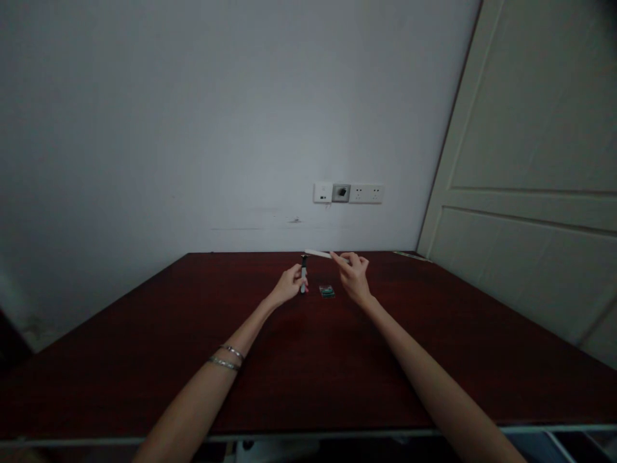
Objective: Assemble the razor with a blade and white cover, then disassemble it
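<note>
My left hand point(289, 283) is closed around a slim upright tool with a pale grey handle point(303, 280), a black neck and a small head on top, much like a razor. My right hand point(355, 276) pinches one end of a long, flat white strip point(318, 254). The strip's free end points left and appears close to the tool's head; whether they touch I cannot tell. Between the hands, a small clear packet point(326, 291) with something green in it lies on the table.
The dark red tabletop point(270, 379) reaches back to a white wall with sockets point(365, 193). A pale panelled door point(525, 257) stands along the right side. A thin, light strip point(411, 256) lies at the table's far right corner.
</note>
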Tool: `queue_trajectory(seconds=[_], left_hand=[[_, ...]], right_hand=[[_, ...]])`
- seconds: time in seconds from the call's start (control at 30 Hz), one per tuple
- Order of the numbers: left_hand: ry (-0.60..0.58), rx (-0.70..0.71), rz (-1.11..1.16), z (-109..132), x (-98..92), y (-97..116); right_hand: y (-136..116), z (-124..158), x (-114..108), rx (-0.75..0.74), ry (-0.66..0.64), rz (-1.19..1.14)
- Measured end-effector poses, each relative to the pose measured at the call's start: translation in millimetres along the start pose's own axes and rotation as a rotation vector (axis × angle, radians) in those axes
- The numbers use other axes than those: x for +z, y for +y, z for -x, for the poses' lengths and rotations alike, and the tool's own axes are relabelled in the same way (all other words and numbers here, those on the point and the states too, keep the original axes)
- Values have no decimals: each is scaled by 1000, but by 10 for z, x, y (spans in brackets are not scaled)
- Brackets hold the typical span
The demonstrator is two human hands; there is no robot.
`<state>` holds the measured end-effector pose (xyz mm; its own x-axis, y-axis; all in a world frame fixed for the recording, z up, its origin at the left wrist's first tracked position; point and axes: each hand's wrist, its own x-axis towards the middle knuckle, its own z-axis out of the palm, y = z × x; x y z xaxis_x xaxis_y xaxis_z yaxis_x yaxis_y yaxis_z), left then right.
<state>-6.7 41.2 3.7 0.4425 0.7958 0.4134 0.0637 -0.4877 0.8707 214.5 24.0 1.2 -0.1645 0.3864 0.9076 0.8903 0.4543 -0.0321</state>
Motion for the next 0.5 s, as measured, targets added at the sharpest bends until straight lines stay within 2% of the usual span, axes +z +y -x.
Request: queue_trajectory(seconds=[0.1, 0.3, 0.5], left_hand=[[-21, -18, 36, 11, 24, 25], [12, -48, 58, 5, 4, 61], [-43, -100, 70, 47, 54, 132]], right_hand=[[-50, -11, 30, -19, -29, 24], [92, 47, 3, 18, 30, 11], [-15, 13, 77, 4, 38, -75]])
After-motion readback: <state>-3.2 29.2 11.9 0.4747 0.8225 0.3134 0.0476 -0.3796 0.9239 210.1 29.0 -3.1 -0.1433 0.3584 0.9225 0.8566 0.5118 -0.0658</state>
